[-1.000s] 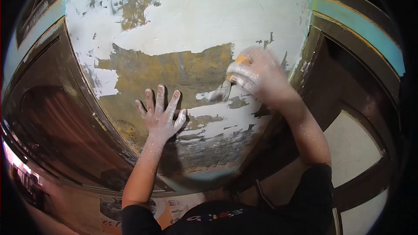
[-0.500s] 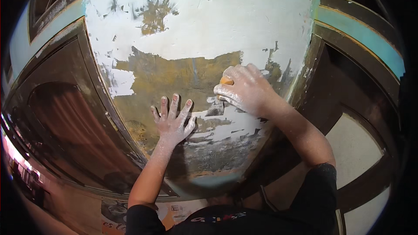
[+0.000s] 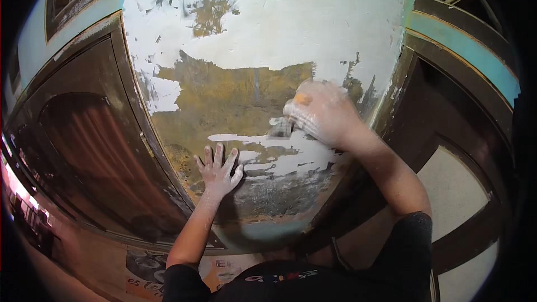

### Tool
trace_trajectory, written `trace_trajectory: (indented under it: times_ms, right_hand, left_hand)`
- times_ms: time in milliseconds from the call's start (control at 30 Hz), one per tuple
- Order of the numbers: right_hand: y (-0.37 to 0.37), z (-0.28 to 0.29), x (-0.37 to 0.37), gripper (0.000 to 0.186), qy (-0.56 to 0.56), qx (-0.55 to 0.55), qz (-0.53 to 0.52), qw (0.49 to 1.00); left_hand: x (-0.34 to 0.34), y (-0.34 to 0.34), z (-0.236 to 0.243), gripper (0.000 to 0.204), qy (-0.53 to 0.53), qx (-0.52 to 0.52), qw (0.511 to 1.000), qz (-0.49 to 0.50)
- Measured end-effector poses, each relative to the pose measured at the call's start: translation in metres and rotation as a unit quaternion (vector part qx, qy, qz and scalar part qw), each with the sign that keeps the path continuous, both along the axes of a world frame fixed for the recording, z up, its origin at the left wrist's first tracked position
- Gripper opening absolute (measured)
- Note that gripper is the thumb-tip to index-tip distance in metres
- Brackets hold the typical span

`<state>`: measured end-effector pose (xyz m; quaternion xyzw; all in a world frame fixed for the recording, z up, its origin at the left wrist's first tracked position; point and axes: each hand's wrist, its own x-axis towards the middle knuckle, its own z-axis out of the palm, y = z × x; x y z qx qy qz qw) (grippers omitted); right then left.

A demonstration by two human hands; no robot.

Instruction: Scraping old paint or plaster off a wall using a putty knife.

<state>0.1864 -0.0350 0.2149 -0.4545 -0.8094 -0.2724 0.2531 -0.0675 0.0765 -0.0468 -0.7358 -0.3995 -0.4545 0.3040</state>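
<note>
In front of me stands a wall [image 3: 251,28] with white coating over its upper part and a bare, brown-grey patch across its middle. My right hand [image 3: 324,113], dusted white and slightly smeared, is closed round the orange handle of a putty knife [image 3: 281,128]. Its grey blade lies against the wall at the edge between bare patch and white streaks. Most of the handle is hidden by the fingers. Lower and to the left, my left hand [image 3: 219,172] rests flat on the wall, fingers spread, holding nothing.
A dark wooden door [image 3: 84,151] with a reddish curtain behind its pane flanks the wall on the left. Another dark frame with pale panels [image 3: 456,190] is on the right. A printed poster or sheet [image 3: 142,274] lies low at the left.
My left hand has slid down a little on the wall, and a white streak shows above its fingers. My right hand and the putty knife have shifted slightly right.
</note>
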Motion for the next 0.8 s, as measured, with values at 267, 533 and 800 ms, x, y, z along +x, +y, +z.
trace_trajectory:
  times_ms: [267,533,800]
  right_hand:
    - [-0.011,-0.005,0.0,0.012,-0.016,0.065,-0.037,0.997]
    - [-0.008,-0.109,0.013,0.018,0.267,-0.191,0.104,0.939]
    - [-0.015,-0.326,-0.061,0.019,0.564,-0.406,0.213,0.687]
  left_hand:
    - [-0.003,-0.015,-0.046,0.068,0.009,-0.066,0.998,0.025]
    - [0.061,-0.116,-0.04,0.06,-0.046,-0.447,0.834,-0.321]
    - [0.079,-0.131,-0.074,0.031,-0.547,-0.401,0.639,-0.363]
